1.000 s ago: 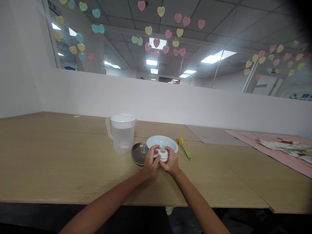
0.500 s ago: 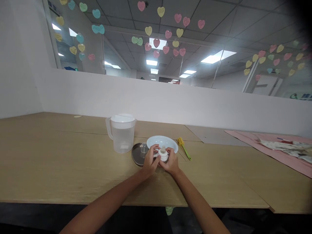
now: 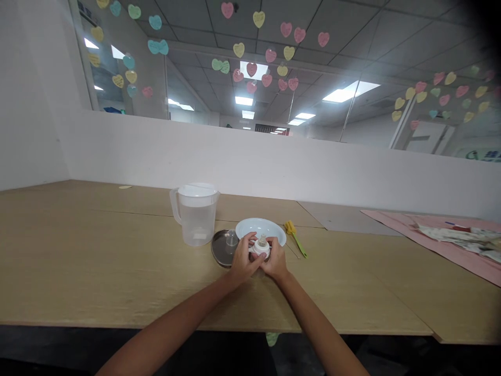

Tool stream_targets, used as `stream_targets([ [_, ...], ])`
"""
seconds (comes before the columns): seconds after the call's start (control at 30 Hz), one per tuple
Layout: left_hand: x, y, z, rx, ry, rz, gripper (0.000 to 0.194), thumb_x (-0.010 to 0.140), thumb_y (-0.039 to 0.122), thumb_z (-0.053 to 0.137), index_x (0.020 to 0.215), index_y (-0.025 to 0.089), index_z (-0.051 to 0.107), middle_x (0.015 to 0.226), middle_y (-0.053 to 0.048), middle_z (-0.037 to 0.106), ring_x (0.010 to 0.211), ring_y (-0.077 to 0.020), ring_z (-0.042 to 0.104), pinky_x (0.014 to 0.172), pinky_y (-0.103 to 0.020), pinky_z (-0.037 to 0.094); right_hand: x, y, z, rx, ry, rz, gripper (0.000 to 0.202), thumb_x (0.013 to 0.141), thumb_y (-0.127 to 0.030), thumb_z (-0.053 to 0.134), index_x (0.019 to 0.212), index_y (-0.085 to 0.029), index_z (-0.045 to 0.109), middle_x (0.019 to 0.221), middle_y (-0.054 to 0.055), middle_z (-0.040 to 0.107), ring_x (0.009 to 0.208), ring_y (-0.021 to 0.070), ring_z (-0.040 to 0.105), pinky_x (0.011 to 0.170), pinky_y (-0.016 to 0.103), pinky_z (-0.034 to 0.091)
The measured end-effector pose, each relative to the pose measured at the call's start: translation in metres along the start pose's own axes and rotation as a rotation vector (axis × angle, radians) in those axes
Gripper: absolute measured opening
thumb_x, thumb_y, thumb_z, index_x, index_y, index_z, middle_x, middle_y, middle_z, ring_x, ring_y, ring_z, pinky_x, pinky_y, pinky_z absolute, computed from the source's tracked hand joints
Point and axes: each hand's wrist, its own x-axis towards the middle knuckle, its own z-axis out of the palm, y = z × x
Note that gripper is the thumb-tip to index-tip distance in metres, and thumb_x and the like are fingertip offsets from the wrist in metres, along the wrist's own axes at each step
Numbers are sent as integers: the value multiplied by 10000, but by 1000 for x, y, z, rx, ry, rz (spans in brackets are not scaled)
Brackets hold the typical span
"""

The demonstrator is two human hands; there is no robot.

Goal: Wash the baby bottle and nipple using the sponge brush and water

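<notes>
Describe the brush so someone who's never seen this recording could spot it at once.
On the table, find the white bowl. Just right of it lies the brush, its handle end nearer the camera. Its yellow head and bright green handle set it apart from the thin stick beside it.

Looks like an office or a similar workplace, judging by the large glass panels [image 3: 313, 116] above a white wall [image 3: 250, 156], dotted with pastel heart-shaped notes [image 3: 259, 19]. Shows, in the glass, a tiled ceiling [image 3: 352, 31] with rectangular light panels [image 3: 344, 94], plus sign lettering [image 3: 492, 154] at far right. Includes a long wood-toned worktable [image 3: 117, 271] against the wall.
</notes>
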Motion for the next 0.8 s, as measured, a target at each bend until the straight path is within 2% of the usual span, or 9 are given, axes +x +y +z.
stream_targets([
  [0.2, 0, -5, 0, -80, -21, 7, 498, 770, 294, 527, 1211, 182, 326, 1075, -86, 506, 980, -198, 504, 876, -370, 395, 3, -1, -1, -19, -6, -142, 414, 702, -405, 560, 1019, -157, 466, 866, 96, 602, 789, 218, 584, 674, 343, 487],
  [0.43, -1, -8, -1, -111, -64, 25, 433, 805, 234, 461, 1216, 188, 331, 1100, -89, 507, 1036, -212, 481, 901, -379, 370, 1, -1, -1, -43, 12, -43, 313, 666, -407, 551, 854, -174, 460, 713, 45, 566, 624, 179, 547, 554, 294, 445],
  [0.53, -1, -5, -1, -54, -52, 44, 435, 802, 243, 464, 1215, 189, 337, 1105, -88, 485, 1011, -204, 474, 891, -370, 374, 1, -1, -1, -22, -3, -51, 333, 673, -417, 554, 884, -175, 464, 745, 50, 578, 652, 180, 557, 578, 295, 454],
  [0.7, -1, -2, 1, -1, -6, -3, 526, 748, 297, 555, 1209, 180, 331, 1070, -83, 464, 917, -186, 486, 843, -356, 404, 1, 0, 0, -6, 1, -136, 432, 713, -401, 547, 1058, -156, 457, 914, 103, 598, 833, 218, 576, 703, 341, 479],
  [0.8, 0, -2, 0, -29, -12, -33, 518, 761, 304, 546, 1214, 184, 327, 1018, -69, 484, 922, -184, 496, 846, -353, 407, 2, 0, 1, -14, -5, -141, 403, 716, -403, 539, 1028, -155, 475, 877, 96, 598, 798, 213, 576, 681, 339, 479],
])
